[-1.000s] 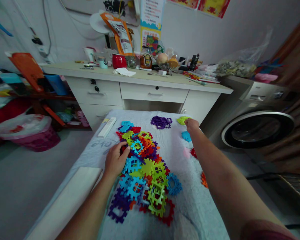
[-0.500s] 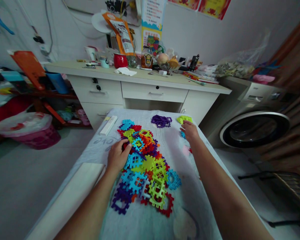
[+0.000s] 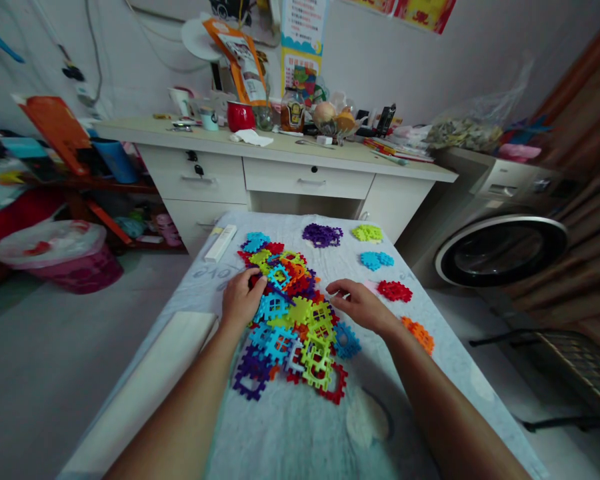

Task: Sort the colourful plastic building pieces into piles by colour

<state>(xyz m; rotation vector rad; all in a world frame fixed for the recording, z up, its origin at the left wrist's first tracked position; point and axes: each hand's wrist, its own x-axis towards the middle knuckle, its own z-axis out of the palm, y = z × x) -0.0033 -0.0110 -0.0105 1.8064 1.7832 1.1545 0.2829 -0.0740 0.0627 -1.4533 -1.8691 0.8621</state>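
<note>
A heap of notched, interlocking plastic building pieces (image 3: 300, 310) in several colours covers the middle of the cloth-covered table (image 3: 300, 440). At its left edge, my left hand (image 3: 241, 298) has thumb and fingers closed around a dark red building piece (image 3: 255, 281), mostly hidden by the fingers. My right hand (image 3: 357, 305) hovers at the heap's right side, fingers apart, nothing visible in it. Separate groups lie beyond and to the right: purple pieces (image 3: 323, 235), lime-green pieces (image 3: 367, 233), light-blue pieces (image 3: 376, 260), red pieces (image 3: 395, 291) and orange pieces (image 3: 419, 335).
A white narrow box (image 3: 221, 243) lies at the table's far left. Along the left edge runs a long white board (image 3: 150, 387). A cluttered desk (image 3: 280, 157) stands behind, a washing machine (image 3: 500, 247) to the right, a pink lined bin (image 3: 63, 260) to the left.
My right hand has left the lime-green group and come back to the heap, its fingers now apart. That group stays on the cloth. My left hand remains at the heap's left edge.
</note>
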